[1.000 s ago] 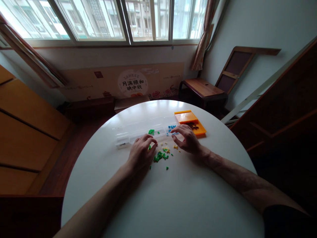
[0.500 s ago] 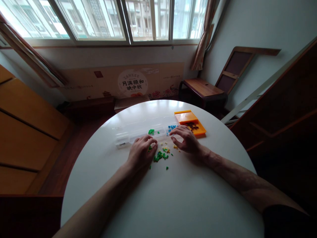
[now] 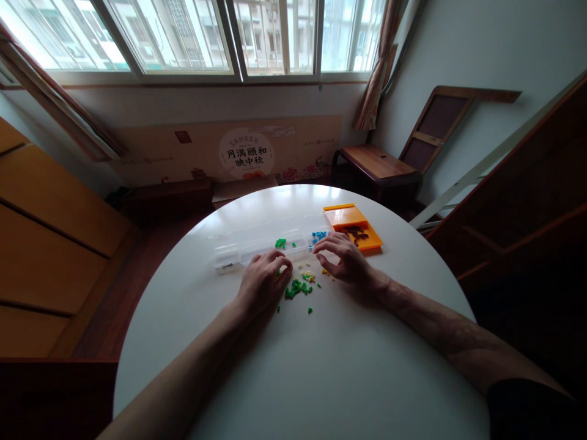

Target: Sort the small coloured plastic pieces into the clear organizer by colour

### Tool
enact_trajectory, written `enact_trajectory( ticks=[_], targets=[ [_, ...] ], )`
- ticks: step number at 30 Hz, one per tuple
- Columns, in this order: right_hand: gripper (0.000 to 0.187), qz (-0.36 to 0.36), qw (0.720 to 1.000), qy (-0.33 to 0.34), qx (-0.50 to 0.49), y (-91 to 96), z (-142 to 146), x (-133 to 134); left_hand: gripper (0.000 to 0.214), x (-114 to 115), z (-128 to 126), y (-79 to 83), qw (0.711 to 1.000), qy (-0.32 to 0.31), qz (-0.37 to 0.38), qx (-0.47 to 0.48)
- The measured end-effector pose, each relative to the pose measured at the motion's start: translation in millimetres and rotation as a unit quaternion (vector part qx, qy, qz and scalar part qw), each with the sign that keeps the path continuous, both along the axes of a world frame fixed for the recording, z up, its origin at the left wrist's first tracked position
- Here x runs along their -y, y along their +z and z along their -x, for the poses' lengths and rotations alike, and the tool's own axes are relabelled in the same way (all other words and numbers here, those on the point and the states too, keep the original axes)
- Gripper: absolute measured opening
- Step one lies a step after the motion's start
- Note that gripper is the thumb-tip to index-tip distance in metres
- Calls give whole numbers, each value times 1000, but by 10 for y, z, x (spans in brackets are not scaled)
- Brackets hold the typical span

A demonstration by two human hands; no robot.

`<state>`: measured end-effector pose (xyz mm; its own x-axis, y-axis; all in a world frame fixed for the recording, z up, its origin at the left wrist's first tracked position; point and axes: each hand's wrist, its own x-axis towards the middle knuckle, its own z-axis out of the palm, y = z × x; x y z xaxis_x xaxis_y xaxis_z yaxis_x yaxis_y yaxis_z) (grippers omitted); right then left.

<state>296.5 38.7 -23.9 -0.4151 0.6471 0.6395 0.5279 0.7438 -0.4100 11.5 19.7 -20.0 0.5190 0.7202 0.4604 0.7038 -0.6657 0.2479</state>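
Loose pile of small pieces (image 3: 297, 287) lies on the white round table (image 3: 321, 366), approx. mid-table, between the two hands. It is mostly green, w/ a few yellow pieces (image 3: 308, 276) on its far side. One stray green piece (image 3: 310, 311) sits a bit nearer the person, apart from the rest.

Left hand (image 3: 262, 282) is palm down just left of the pile and touches its edge. Its fingers are curled in, w/ thumb & forefinger tips bunched close together by the near wall of the clear box. Pieces are too small to tell if one is pinched there.

Right hand (image 3: 345, 260) is palm down just right of the pile. Its fingers are spread apart & bent, loose rather than clenched, tips down on the table by the box's right end, thumb near the yellow bits. No grip on anything shows.

Clear box (image 3: 243, 244) is a long, narrow divided organiser lying just beyond both hands, lid open. Green pieces (image 3: 280, 243) are in a middle compartment, blue pieces (image 3: 318, 234) in one toward the right end. Left-end compartments are too dim to read.

Orange tray (image 3: 343, 217) sits right next to the box's right end, just beyond the right hand, w/ dark brown pieces (image 3: 356, 233) in its near part.

Further out: a printed cardboard panel (image 3: 247, 151) leans on the wall under the windows (image 3: 183, 36), a wooden chair (image 3: 380, 162) stands to the right of it, & wood furniture is at both sides.
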Motion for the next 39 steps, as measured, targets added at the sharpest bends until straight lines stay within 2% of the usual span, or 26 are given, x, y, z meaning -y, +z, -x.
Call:
enact_trajectory(
  ticks=[5, 14, 20, 28, 35, 39],
  targets=[
    [10, -8, 999, 39, 16, 32, 22, 33, 15, 2, -14, -6, 999, 0, -5, 36],
    [11, -21, 991, 118, 61, 55, 96, 61, 9, 66, -108, 21, 990, -56, 25, 126],
    [13, -25, 990, 127, 59, 46, 113, 53, 10, 90, -115, 66, 987, -74, 45, 132],
    [4, -19, 989, 128, 69, 54, 101, 57, 12, 113, -134, 64, 984, -70, 54, 151],
    [6, -26, 989, 132, 57, 48, 115, 68, 11, 106, -141, 26, 985, -65, 39, 152],
    [6, -19, 990, 131, 46, 53, 111, 70, 11, 105, -138, 56, 987, -66, 36, 139]
  ],
)
